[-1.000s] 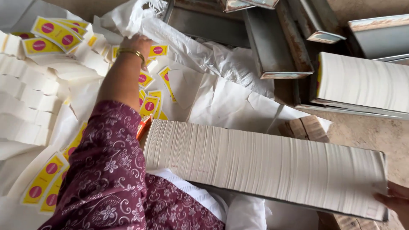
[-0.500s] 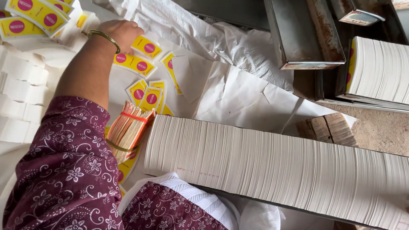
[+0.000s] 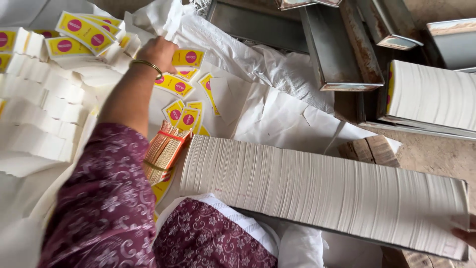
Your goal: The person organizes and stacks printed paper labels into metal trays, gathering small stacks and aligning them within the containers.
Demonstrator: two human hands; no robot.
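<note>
My left hand (image 3: 157,51) reaches far forward, a thin bangle on its wrist. It rests on a heap of flat yellow packets with pink round marks (image 3: 174,84), and its fingers are hidden behind the hand. A long stack of white cards (image 3: 322,191) lies across my lap in a shallow metal tray. My right hand (image 3: 466,235) shows only as fingertips at the frame's edge, holding the stack's right end. A banded bundle of tan strips (image 3: 163,151) lies by the stack's left end.
Piles of white folded blanks (image 3: 44,109) fill the left on white sheeting (image 3: 277,114). Rusty metal trays (image 3: 342,47) stand at the back. Another tray of white cards (image 3: 431,97) sits at the right, and a wooden block (image 3: 369,149) is behind the long stack.
My left arm has shifted slightly over the yellow packets, uncovering the banded bundle. The right hand stays at the stack's end.
</note>
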